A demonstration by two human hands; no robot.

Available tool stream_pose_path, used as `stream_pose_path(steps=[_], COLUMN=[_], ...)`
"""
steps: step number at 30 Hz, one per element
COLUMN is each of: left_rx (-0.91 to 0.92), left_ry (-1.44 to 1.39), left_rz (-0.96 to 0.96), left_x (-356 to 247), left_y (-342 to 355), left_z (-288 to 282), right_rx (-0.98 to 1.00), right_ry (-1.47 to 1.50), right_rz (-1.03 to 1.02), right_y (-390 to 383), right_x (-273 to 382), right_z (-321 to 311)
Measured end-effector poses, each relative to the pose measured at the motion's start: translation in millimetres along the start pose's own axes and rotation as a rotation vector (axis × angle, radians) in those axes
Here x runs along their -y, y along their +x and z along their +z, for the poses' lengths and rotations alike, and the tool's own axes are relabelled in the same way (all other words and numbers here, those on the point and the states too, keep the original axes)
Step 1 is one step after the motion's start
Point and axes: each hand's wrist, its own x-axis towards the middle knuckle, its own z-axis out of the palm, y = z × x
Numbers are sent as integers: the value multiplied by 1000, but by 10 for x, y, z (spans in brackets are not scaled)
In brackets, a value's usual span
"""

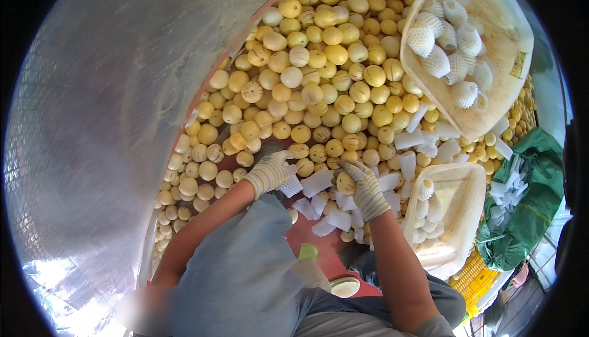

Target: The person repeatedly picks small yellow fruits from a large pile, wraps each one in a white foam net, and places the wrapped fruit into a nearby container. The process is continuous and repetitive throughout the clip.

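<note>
Both my hands wear striped knit gloves with grey fingertips. My left hand (269, 171) grips a white foam net sleeve (289, 185) at the lower middle, beside the heap of round yellow fruit (334, 54). To its right, my right hand (367, 193) holds one pale yellow, dark-streaked fruit (345, 183) in closed fingers. Loose flattened foam sleeves (316, 182) lie between and around my hands, over some fruit and the red surface (325, 255).
A cream tub (503, 42) of sleeved fruit sits upper right. A smaller tub (454, 232) with sleeved fruit is lower right, near a green sack (527, 220) and yellow crate (466, 291). Translucent plastic sheeting (92, 110) covers the left side.
</note>
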Motion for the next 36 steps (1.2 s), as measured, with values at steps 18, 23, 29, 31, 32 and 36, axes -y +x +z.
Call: stream_pose_path(steps=[18,23,29,31,32,36], left_rx=[-22,-39,3,-68,-131,-242], left_ry=[-19,119,53,228,362,905], left_rz=[-68,-37,-93,28,126,432], left_x=[-120,-1,113,116,21,-526], left_y=[-95,-53,-15,19,44,298], left_z=[13,26,79,72,64,38], right_rx=[-41,-59,-74,-74,-78,-86], right_ry=[57,33,62,58,57,-39], right_rz=[57,60,72,93,102,39], right_y=[-138,-140,-128,-131,-141,-174], right_x=[-74,-127,-191,-197,-195,-166], right_z=[-80,-128,-197,-201,-203,-217])
